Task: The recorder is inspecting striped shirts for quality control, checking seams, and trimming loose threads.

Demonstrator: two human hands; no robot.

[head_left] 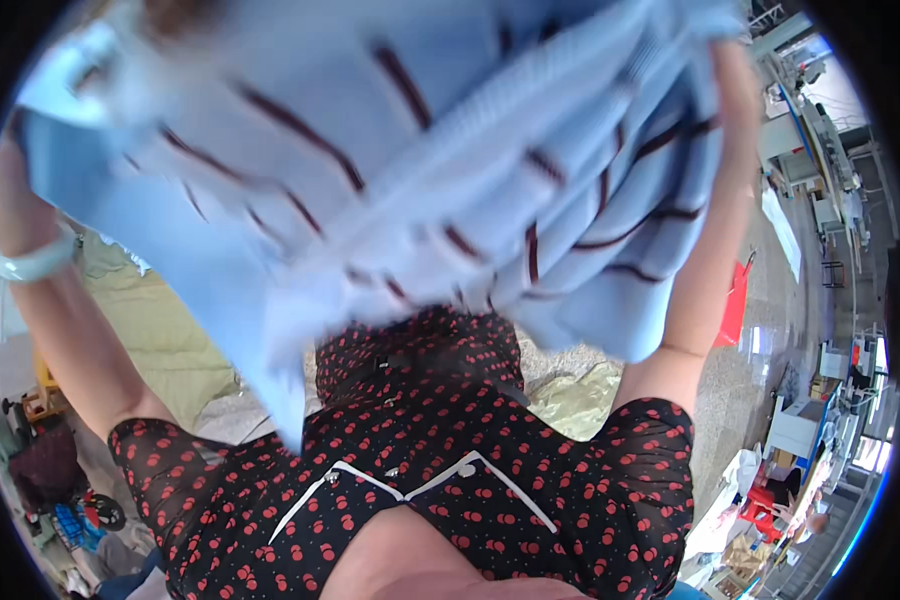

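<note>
A large light blue knit cloth [450, 170] with short dark brown dashes fills the upper half of the view, lifted high and blurred by motion. It looks like a knitted garment, though its full shape is hidden. My left hand [15, 205], with a pale bangle [36, 258] at the wrist, is raised at the far left and closed at the cloth's edge; its fingers are mostly behind the fabric. On the right, my raised right hand [732, 65] grips the gathered upper corner, smeared by movement. Folds hang between both arms, and one pointed corner dangles at lower left.
Yellow-green fabric [140, 320] lies beyond my left arm, and more crumpled fabric [575, 400] is by my right elbow. A red object [735, 305] stands right of my arm. Worktables [810, 430] with clutter line the right side; a dark bundle [50, 465] is at left.
</note>
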